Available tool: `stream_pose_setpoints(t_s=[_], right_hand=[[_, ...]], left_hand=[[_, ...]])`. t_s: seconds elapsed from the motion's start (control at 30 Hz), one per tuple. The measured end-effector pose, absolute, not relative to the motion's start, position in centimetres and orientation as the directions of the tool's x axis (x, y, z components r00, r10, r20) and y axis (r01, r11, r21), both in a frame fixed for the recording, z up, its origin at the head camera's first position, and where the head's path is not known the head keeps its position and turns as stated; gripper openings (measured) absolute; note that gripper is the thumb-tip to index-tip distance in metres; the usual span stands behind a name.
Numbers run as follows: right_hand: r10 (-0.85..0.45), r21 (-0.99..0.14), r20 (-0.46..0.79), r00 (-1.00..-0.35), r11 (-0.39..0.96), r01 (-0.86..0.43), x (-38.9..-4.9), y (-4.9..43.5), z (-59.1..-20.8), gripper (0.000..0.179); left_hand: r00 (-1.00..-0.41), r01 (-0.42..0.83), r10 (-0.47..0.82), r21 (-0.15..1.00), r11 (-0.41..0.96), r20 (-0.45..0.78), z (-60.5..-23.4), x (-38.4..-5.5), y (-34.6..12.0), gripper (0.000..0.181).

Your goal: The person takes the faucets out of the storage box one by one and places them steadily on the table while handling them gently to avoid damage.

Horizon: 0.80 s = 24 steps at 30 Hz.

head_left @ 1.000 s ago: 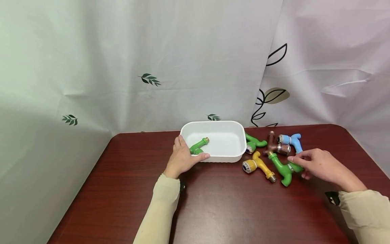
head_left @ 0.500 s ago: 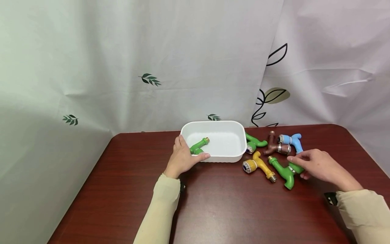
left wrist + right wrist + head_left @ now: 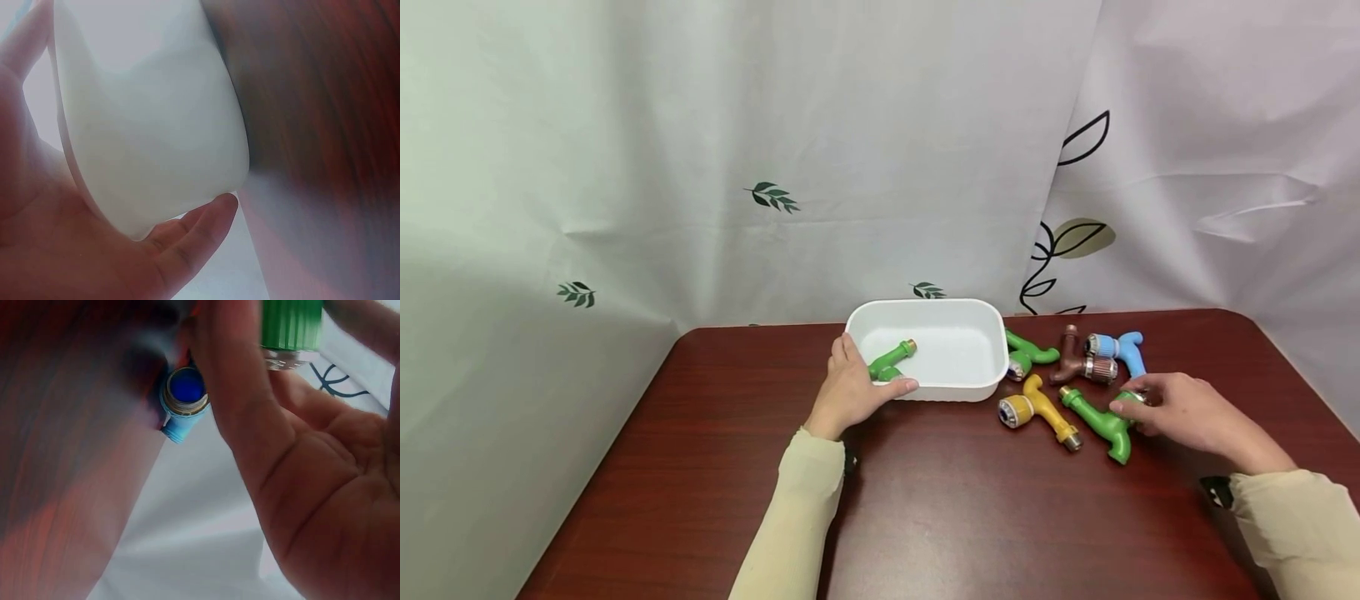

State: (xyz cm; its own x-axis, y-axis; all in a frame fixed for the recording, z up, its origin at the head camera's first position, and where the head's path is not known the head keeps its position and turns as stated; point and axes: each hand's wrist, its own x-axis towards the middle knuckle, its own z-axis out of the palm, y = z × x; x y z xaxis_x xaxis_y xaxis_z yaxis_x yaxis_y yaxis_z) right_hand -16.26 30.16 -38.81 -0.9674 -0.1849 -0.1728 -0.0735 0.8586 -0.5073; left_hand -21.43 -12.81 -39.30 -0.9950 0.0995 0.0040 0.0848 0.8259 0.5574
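In the head view my left hand (image 3: 847,385) grips the near left corner of a white plastic tub (image 3: 958,391), thumb along the front rim. The left wrist view has its fingers (image 3: 194,244) against the tub's outer wall. Inside the tub lies a green tap (image 3: 892,358) with a brass threaded end. At the right, my right hand (image 3: 1198,417) holds another green tap (image 3: 1097,421) by its handle end, spout towards me. Its ribbed green handle (image 3: 290,325) shows between thumb and fingers in the right wrist view. Whether this tap touches the table I cannot tell.
Right of the tub lie a third green tap (image 3: 1033,350), a brown tap (image 3: 1070,362), a blue tap (image 3: 1129,350) and a yellow tap (image 3: 1047,410). The dark red wooden table (image 3: 962,517) ends at a pale leaf-patterned curtain (image 3: 880,167).
The green tap in my right hand has turned, its spout swinging slightly right and its silver collar coming into view. My left hand and the tub stay put.
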Motion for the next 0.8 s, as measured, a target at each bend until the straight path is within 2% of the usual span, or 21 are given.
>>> stream_pose_setpoints(t_s=[0.23, 0.53, 0.8], right_hand=[[-0.195, -0.455, -0.136, -0.971, 0.883, -0.113, -16.37, 30.2, -38.97, 0.047], [-0.187, -0.489, -0.212, -0.959, 0.87, -0.062, -16.37, 30.09, -38.95, 0.051], [-0.191, -0.462, -0.188, -0.963, 0.883, -0.085, -16.36, 29.94, -39.08, 0.051]], left_hand=[[-0.995, 0.08, 0.098, 0.556, 0.827, -0.003, -39.41, -21.48, -12.91, 0.139], [-0.995, 0.077, 0.098, 0.563, 0.823, -0.008, -39.53, -21.58, -12.96, 0.139], [-0.995, 0.079, 0.099, 0.565, 0.821, -0.004, -39.58, -21.63, -12.92, 0.139]])
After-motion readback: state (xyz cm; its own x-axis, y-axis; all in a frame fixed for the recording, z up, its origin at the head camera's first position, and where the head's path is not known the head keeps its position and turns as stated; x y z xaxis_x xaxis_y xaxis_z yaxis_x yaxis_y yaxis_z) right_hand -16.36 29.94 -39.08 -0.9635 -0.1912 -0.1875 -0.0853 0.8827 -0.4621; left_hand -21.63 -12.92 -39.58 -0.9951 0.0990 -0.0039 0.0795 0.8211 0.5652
